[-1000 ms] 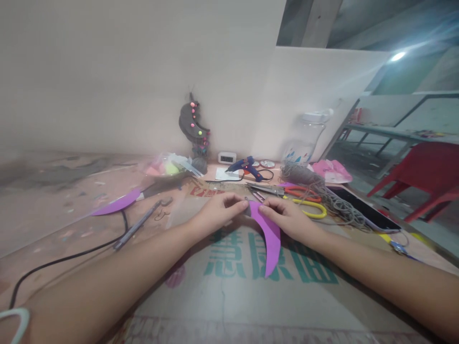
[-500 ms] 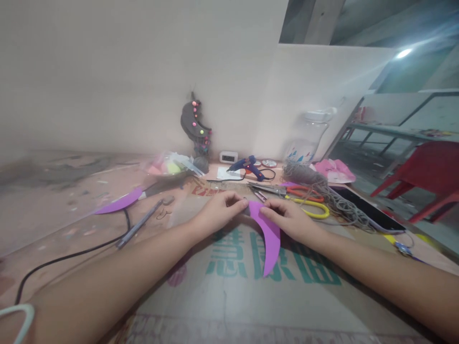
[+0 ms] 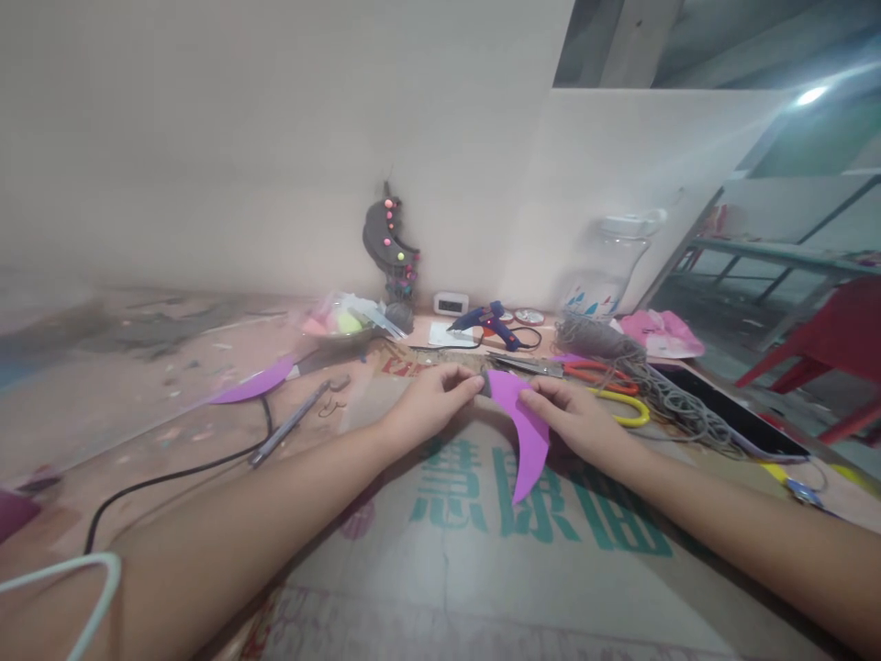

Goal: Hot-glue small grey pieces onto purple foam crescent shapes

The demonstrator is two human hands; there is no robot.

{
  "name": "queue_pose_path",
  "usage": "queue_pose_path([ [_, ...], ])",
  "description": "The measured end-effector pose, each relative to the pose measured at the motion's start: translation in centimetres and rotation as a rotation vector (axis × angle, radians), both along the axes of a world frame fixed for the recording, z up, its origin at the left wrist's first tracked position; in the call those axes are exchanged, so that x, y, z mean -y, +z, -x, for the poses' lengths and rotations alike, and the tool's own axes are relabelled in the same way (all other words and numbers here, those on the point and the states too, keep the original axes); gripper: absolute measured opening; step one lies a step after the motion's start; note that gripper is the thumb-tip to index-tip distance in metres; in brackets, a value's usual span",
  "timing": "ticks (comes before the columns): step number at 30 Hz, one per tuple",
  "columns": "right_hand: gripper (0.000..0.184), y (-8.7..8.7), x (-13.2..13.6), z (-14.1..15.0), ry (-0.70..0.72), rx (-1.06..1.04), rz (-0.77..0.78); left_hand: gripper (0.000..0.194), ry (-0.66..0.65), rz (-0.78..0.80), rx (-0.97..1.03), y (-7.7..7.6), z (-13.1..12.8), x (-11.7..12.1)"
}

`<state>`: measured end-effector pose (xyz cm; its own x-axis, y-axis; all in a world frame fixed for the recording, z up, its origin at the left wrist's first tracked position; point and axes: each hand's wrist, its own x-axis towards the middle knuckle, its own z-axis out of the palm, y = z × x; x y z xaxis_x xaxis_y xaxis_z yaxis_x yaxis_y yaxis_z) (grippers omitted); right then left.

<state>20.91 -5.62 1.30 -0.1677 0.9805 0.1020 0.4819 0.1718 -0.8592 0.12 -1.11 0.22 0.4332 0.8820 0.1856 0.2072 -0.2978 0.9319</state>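
Note:
A purple crescent cut-out (image 3: 528, 433), seemingly paper or foam sheet, hangs between my hands above the cardboard, its pointed tip downward. My left hand (image 3: 440, 404) is closed, thumb and fingers pinching the crescent's upper end, where a grey band (image 3: 485, 382) shows, perhaps wound yarn. The thumb and fingers of my right hand (image 3: 574, 418) pinch the crescent's right edge. Beyond the right hand lie scissors with yellow handles (image 3: 630, 408) and a tool with orange handles (image 3: 602, 374). A loose heap of grey yarn (image 3: 678, 404) spreads farther right.
Printed cardboard (image 3: 523, 588) covers the table under my hands. A blue glue gun (image 3: 485, 321), a small clock (image 3: 451, 302) and a clear bottle (image 3: 612, 266) stand by the wall. A phone (image 3: 730, 408) lies right; a pen (image 3: 289, 424) and black cable (image 3: 172, 473) left. A decorated grey crescent (image 3: 385, 234) hangs behind.
The view has shifted slightly left, so the scene appears farther right. Both hands keep their pinch on the crescent, which is a little more raised, with more of the grey band showing.

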Motion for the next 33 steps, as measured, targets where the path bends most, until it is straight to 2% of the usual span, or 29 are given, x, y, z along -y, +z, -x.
queue_pose_path([
  [3, 0.037, -0.08, 0.1, 0.05, -0.016, -0.111, 0.103, 0.032, 0.014, -0.022, 0.023, -0.09, -0.01, -0.17],
  [11, 0.039, -0.19, -0.11, 0.22, -0.026, -0.095, 0.104, 0.034, -0.009, -0.067, 0.012, -0.1, 0.06, -0.21],
  [16, 0.037, -0.11, -0.35, -0.04, -0.068, -0.04, 0.023, 0.032, 0.031, -0.041, 0.046, -0.22, 0.01, -0.36],
  [22, 0.035, -0.18, 0.08, 0.09, -0.028, -0.134, 0.114, 0.029, 0.061, -0.054, 0.023, 0.15, 0.02, -0.14],
  [27, 0.035, -0.1, 0.14, 0.11, -0.016, -0.121, 0.135, 0.033, -0.005, -0.018, -0.001, -0.06, 0.07, -0.13],
  [30, 0.035, -0.13, -0.03, -0.1, 0.024, -0.044, 0.055, 0.038, -0.026, 0.024, -0.056, -0.27, 0.08, -0.06],
  [33, 0.035, -0.2, -0.07, -0.18, 0.058, 0.009, -0.007, 0.035, -0.02, 0.001, -0.078, -0.35, 0.13, 0.05],
])
